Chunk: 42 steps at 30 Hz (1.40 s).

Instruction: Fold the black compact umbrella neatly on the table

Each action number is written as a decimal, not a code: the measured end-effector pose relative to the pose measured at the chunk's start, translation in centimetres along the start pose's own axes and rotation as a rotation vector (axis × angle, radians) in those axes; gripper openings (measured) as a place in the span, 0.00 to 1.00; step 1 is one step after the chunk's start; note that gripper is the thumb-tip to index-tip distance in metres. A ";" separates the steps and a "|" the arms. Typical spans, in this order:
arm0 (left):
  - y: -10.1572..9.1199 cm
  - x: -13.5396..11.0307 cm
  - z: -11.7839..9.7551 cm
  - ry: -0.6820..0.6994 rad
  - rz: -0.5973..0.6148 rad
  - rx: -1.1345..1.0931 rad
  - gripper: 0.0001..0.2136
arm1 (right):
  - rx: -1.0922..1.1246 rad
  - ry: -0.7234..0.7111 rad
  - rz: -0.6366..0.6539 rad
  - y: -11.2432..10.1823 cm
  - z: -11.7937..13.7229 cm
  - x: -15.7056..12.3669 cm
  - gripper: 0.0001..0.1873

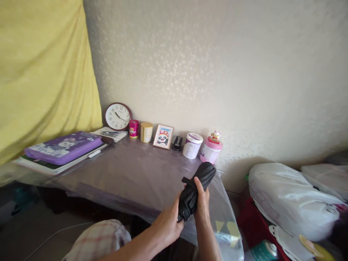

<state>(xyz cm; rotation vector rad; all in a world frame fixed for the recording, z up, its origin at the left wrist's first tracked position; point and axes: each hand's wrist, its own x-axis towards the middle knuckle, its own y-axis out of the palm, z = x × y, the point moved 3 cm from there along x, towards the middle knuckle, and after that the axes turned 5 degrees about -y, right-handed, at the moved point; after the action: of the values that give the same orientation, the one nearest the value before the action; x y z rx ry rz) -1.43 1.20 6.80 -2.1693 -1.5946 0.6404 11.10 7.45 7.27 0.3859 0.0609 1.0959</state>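
A folded black umbrella [206, 172] is held at a slant over the right front part of the table, its strap end sticking out to the left. My right hand [202, 201] is wrapped round the umbrella's middle, thumb lying along the fabric near the strap. Lower down, my left hand [170, 219] grips the near end; its fingers are partly hidden behind the umbrella. Closest behind the umbrella stands a pink lidded tub [210, 152] with a lucky cat figurine [215, 136] on top.
Along the wall on the plastic-covered table [130, 174] stand a clock [119, 116], cans [146, 132], a panda picture [163, 137] and a white tub [192, 145]. A purple case [65, 146] lies left on books. White bags [293, 195] and a spray can [265, 250] are at right.
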 end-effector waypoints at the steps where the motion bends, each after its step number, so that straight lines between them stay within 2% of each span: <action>1: 0.0 0.1 0.1 0.019 -0.088 0.141 0.35 | -0.009 -0.005 -0.008 0.0 -0.1 0.0 0.29; 3: 0.0 0.1 0.5 0.032 -0.154 0.325 0.37 | -0.019 0.004 -0.036 0.1 -0.5 0.0 0.29; 5: -0.3 0.1 0.8 0.023 -0.112 0.337 0.38 | -0.013 0.033 -0.063 0.0 -0.8 0.0 0.28; 8: -1.5 -0.1 0.7 0.036 0.024 0.122 0.43 | 0.010 0.073 -0.051 -0.1 -0.9 0.1 0.26; 11: -3.0 -0.3 -0.2 0.028 0.159 -0.157 0.49 | 0.033 0.131 0.025 0.1 -0.9 0.1 0.25; 16: -3.9 0.3 -2.0 0.080 0.075 -0.407 0.45 | 0.011 0.141 0.078 0.8 -1.1 -0.2 0.27; 19: -3.1 0.2 -2.4 0.077 0.132 -0.537 0.36 | -0.123 0.095 0.099 1.1 -0.5 -0.4 0.29; 22: -2.8 -0.1 -2.6 0.045 0.177 -0.618 0.28 | -0.331 -0.028 0.132 1.2 0.6 -0.3 0.37; 24: -3.0 -0.3 -2.7 0.027 0.163 -0.630 0.26 | -0.452 -0.172 0.141 1.2 1.2 -0.2 0.45; 26: -3.2 -0.4 -2.8 0.007 0.147 -0.629 0.26 | -0.546 -0.325 0.153 1.2 1.6 0.0 0.47; 28: -3.2 -0.2 -2.8 0.003 0.128 -0.635 0.26 | -0.632 -0.502 0.165 1.2 1.9 0.2 0.41; 29: -3.2 -0.1 -2.8 0.012 0.113 -0.639 0.27 | -0.667 -0.606 0.188 1.3 2.1 0.2 0.35; 31: -3.1 0.3 -2.5 0.042 0.077 -0.638 0.27 | -0.711 -0.811 0.283 1.6 2.4 0.1 0.20; 33: -3.1 0.6 -2.2 0.061 0.045 -0.629 0.26 | -0.715 -0.951 0.397 1.8 2.7 -0.1 0.12; 37: -3.3 0.3 -2.0 0.012 0.035 -0.597 0.27 | -0.702 -1.047 0.478 1.9 3.4 -0.4 0.07; 40: -3.6 0.0 -2.1 -0.047 0.035 -0.550 0.27 | -0.675 -1.033 0.498 2.0 4.2 -0.7 0.05; 42: -3.7 0.0 -1.9 -0.079 0.042 -0.530 0.27 | -0.634 -0.973 0.475 1.9 4.5 -0.7 0.05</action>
<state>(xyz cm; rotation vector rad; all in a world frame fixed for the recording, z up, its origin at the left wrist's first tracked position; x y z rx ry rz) -3.30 2.19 10.44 -2.5762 -1.9345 0.3404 10.21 6.32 12.03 0.3249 -1.2628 1.2145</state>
